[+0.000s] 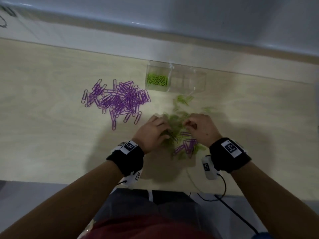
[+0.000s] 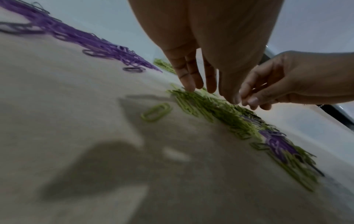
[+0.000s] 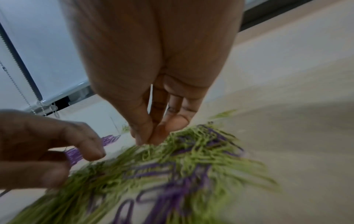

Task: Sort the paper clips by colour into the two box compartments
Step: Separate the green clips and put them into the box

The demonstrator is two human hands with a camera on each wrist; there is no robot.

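Two hands work a mixed pile of green and purple paper clips (image 1: 181,135): left hand (image 1: 151,133) fingertips touch it, extended; right hand (image 1: 202,128) pinches green clips. Farther left lies the purple clip heap (image 1: 117,99); beyond, the clear box (image 1: 176,78) holds green clips (image 1: 157,79) in its left compartment.
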